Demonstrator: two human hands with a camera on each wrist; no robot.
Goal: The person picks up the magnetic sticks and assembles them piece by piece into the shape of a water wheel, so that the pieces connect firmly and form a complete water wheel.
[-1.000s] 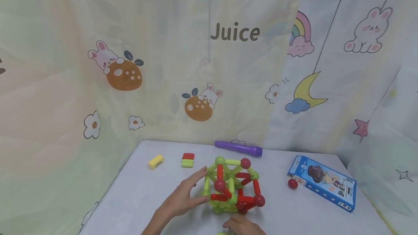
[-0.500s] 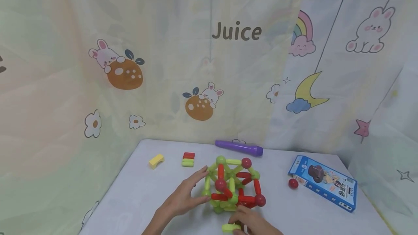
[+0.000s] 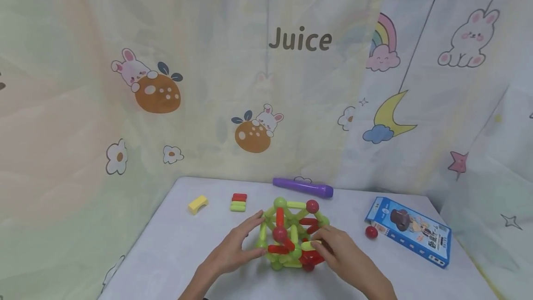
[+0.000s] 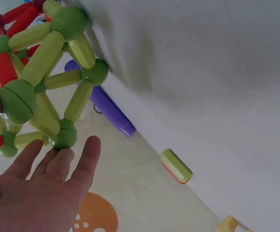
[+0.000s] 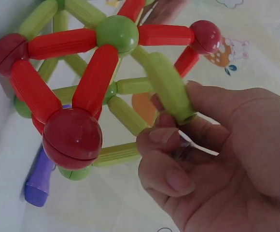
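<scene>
A frame of green and red toy building sticks joined by balls (image 3: 280, 234) stands on the white table. My left hand (image 3: 233, 251) is at its left side, fingers extended; in the left wrist view the fingertips meet a green ball (image 4: 63, 135) and the thumb lies by another. With thumb and fingers, my right hand (image 3: 343, 256) pinches a loose yellow-green stick (image 5: 169, 89) at the frame's right front. The stick's far end is close to a green ball (image 5: 117, 36). The front right of the frame is partly hidden behind this hand in the head view.
Small red and green sticks (image 3: 238, 202) lie in a row behind the left hand, with a yellow arch block (image 3: 197, 204) farther left. A purple toy microphone (image 3: 303, 187) lies at the back. At right are a red ball (image 3: 371, 232) and a blue box (image 3: 410, 230).
My right hand has come up from the table's front edge with the yellow-green stick and moved to the frame's right front. My left hand stays at the frame's left side.
</scene>
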